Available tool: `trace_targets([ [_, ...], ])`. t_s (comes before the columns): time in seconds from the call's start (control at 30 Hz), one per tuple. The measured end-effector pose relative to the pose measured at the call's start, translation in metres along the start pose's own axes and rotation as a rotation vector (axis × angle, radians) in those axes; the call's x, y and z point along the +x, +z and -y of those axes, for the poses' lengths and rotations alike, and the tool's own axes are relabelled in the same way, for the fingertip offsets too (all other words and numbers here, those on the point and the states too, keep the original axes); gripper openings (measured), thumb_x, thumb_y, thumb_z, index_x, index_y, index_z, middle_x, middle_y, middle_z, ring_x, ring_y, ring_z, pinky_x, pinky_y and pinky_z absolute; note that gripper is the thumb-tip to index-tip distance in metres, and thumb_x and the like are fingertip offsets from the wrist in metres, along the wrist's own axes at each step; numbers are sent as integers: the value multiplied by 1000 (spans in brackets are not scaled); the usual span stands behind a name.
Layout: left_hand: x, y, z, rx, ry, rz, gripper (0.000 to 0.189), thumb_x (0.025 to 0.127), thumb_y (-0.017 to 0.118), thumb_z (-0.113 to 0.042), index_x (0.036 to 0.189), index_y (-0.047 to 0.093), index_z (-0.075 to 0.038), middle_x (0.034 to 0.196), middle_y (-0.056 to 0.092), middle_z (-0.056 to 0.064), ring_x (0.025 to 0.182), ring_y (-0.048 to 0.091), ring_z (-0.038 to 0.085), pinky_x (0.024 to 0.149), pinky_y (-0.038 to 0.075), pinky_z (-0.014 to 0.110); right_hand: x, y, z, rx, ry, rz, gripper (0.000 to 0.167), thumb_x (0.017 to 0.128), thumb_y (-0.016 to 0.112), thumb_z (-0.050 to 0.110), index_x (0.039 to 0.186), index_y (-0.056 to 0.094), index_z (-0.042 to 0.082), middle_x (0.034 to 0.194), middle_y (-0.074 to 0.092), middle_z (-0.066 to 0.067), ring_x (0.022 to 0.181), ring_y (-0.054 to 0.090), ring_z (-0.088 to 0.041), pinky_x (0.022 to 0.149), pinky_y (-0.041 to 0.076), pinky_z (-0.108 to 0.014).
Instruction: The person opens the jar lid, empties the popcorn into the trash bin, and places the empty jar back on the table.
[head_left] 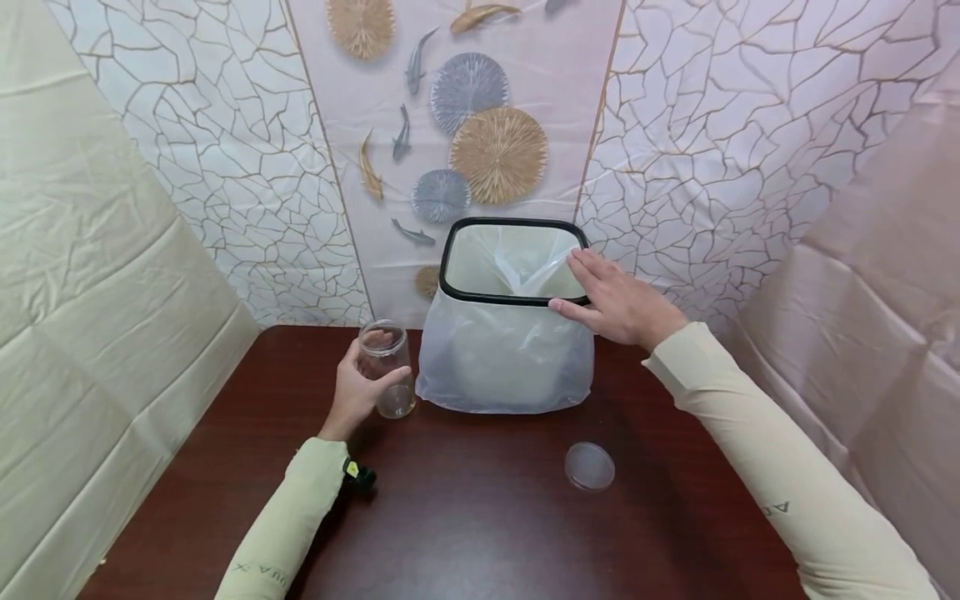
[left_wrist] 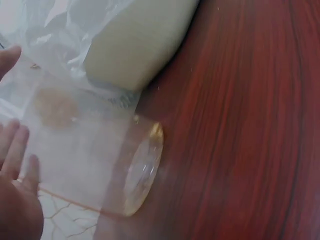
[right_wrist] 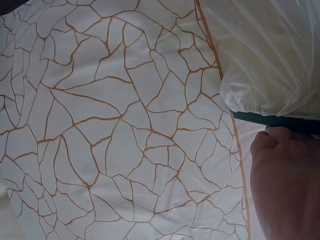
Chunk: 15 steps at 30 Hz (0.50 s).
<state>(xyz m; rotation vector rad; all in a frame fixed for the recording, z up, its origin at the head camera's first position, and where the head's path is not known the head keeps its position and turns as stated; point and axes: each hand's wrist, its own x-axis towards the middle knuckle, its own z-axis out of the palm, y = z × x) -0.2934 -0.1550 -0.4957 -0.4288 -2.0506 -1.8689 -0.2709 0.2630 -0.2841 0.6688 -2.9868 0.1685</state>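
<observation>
On the left, my left hand grips a clear, uncapped jar, thumb on the near side and fingers behind. The jar stands roughly upright in the head view; its base shows in the left wrist view. Beside it is a pale trash bin with a black rim and a translucent bag folded over the outside. My right hand rests at the right corner of that rim, fingers extended and thumb apart. The right wrist view shows this hand close against the rim, its fingertips hidden.
A clear round lid lies on the dark wooden table, in front and right of the bin. Behind the table hangs a patterned cloth. Plain beige cloth hangs at both sides.
</observation>
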Motion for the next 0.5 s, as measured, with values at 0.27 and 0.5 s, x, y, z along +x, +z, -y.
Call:
trace_targets([
  [0.27, -9, -24, -6, 363, -52, 177, 120, 78, 95, -36, 168, 16, -27, 166, 42, 10, 152, 44, 33, 122, 35, 59, -4, -4, -2, -23, 18, 1, 101, 102, 44, 72, 169, 11, 3, 177, 10, -21, 165, 12, -41, 130, 20, -60],
  [0.5, -24, -53, -30, 845, 19, 269, 111, 88, 77, -58, 169, 17, -11, 171, 32, 19, 157, 34, 41, 123, 33, 65, -24, -5, -1, -39, 47, -130, 108, 98, 51, 73, 169, 11, 3, 176, 16, -22, 163, 18, -42, 130, 20, -61],
])
